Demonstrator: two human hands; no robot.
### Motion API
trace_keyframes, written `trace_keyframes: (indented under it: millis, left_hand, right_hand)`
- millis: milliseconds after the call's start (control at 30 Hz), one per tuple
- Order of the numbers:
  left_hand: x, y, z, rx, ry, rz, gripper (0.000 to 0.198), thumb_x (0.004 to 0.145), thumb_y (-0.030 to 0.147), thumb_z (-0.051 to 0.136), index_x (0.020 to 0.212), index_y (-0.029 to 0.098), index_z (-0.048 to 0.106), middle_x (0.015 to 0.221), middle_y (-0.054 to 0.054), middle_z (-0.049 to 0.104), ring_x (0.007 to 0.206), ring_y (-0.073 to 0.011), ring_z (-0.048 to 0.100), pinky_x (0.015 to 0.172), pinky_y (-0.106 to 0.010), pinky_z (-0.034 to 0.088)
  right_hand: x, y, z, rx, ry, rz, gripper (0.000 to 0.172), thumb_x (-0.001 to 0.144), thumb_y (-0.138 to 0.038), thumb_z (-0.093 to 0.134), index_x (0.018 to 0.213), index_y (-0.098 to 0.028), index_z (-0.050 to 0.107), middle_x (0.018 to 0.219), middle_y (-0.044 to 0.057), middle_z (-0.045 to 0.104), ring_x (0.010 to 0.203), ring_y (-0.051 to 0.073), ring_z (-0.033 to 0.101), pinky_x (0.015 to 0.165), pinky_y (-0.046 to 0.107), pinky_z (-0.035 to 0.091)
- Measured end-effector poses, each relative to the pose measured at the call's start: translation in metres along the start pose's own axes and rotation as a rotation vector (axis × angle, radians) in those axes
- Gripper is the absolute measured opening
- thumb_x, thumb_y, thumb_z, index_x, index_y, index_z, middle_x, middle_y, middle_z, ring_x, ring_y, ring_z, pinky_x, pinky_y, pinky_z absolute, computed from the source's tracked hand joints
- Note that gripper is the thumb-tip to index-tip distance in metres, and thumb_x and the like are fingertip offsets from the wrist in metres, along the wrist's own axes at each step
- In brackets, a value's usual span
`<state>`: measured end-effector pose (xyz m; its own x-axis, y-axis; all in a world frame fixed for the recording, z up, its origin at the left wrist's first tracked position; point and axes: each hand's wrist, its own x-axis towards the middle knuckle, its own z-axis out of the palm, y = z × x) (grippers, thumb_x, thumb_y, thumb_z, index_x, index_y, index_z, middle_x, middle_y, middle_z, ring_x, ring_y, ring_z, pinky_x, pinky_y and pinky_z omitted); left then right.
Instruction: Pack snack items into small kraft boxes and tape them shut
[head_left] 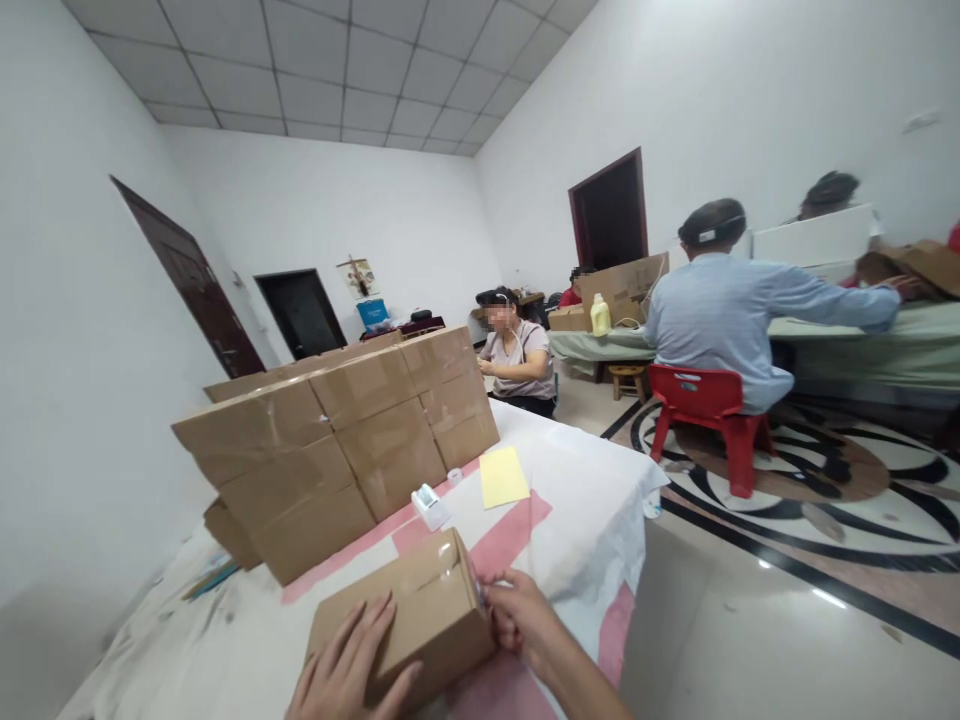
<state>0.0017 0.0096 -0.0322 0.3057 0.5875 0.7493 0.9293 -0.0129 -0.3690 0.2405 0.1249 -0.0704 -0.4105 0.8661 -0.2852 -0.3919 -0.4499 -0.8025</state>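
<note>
A closed brown cardboard box (409, 590) lies on the cloth-covered table in front of me, with shiny strips of clear tape on its top near the right end. My left hand (352, 660) rests flat on the top and near side of this box, fingers spread. At the box's right end is my right hand (517, 610), its fingers curled in a pinch against the end face. Whatever is between those fingers is too hidden to name. Just beyond the box lie a small white device (430, 507) and a roll of clear tape (454, 477).
Stacked cardboard boxes (337, 430) form a wall along the table's far left. A yellow sheet (504, 477) lies on the white and pink tablecloth (577, 490). One person sits beyond the table; another, on a red chair (697, 395), works at a green-covered table (847, 340).
</note>
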Motion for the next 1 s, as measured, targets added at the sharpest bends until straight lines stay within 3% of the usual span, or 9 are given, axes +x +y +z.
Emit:
trace_keyframes:
  millis: [133,267,433,600,833,1000]
  left_hand:
    - [0.009,0.004,-0.008,0.048,0.013,0.024,0.052,0.086,0.056,0.062,0.131,0.029,0.064,0.133,0.006,0.069,0.116,-0.0201,0.067,0.087,-0.032,0.051]
    - [0.017,0.013,-0.019,0.062,-0.007,-0.005,0.051,0.085,0.056,0.063,0.128,0.028,0.065,0.133,0.005,0.069,0.116,-0.022,0.067,0.087,-0.034,0.05]
    - [0.018,0.016,-0.028,0.007,-0.103,-0.063,0.053,0.085,0.053,0.067,0.132,0.029,0.062,0.136,0.004,0.067,0.12,-0.025,0.065,0.092,-0.039,0.049]
    - [0.023,0.015,-0.036,-0.098,-0.196,-0.118,0.053,0.088,0.052,0.066,0.135,0.028,0.057,0.138,0.002,0.067,0.126,-0.0246,0.062,0.092,-0.039,0.048]
    - [0.032,0.017,-0.036,-0.133,-0.297,-0.175,0.055,0.09,0.055,0.063,0.135,0.027,0.055,0.138,-0.002,0.067,0.129,-0.0259,0.06,0.091,-0.038,0.047]
    - [0.038,0.017,-0.033,-0.138,-0.309,-0.179,0.054,0.089,0.055,0.065,0.134,0.027,0.057,0.136,-0.003,0.068,0.126,-0.0263,0.062,0.09,-0.036,0.047]
  right_hand:
    - [0.01,0.01,-0.004,0.028,0.024,-0.042,0.055,0.052,-0.052,0.085,0.082,-0.022,0.049,0.04,-0.013,0.04,0.036,0.003,0.024,0.038,0.017,0.008]
    - [0.014,0.011,-0.005,0.058,0.015,-0.05,0.058,0.049,-0.05,0.087,0.083,-0.02,0.051,0.047,-0.011,0.047,0.037,0.001,0.026,0.038,0.016,0.009]
    - [0.005,-0.008,0.002,0.122,0.038,-0.071,0.053,0.047,-0.04,0.088,0.078,-0.02,0.05,0.046,-0.013,0.042,0.038,0.001,0.028,0.039,0.014,0.01]
    - [-0.009,-0.026,0.005,0.26,0.006,-0.11,0.046,0.053,-0.032,0.086,0.078,-0.02,0.048,0.056,-0.009,0.054,0.038,0.0,0.031,0.039,0.015,0.013]
    - [-0.016,-0.028,-0.006,0.305,0.068,-0.145,0.037,0.056,-0.032,0.08,0.075,-0.021,0.05,0.059,-0.006,0.062,0.036,0.001,0.031,0.036,0.017,0.015]
    - [-0.009,-0.023,-0.011,0.191,-0.005,-0.067,0.034,0.06,-0.035,0.079,0.072,-0.02,0.051,0.063,-0.001,0.068,0.034,0.002,0.033,0.036,0.018,0.015]
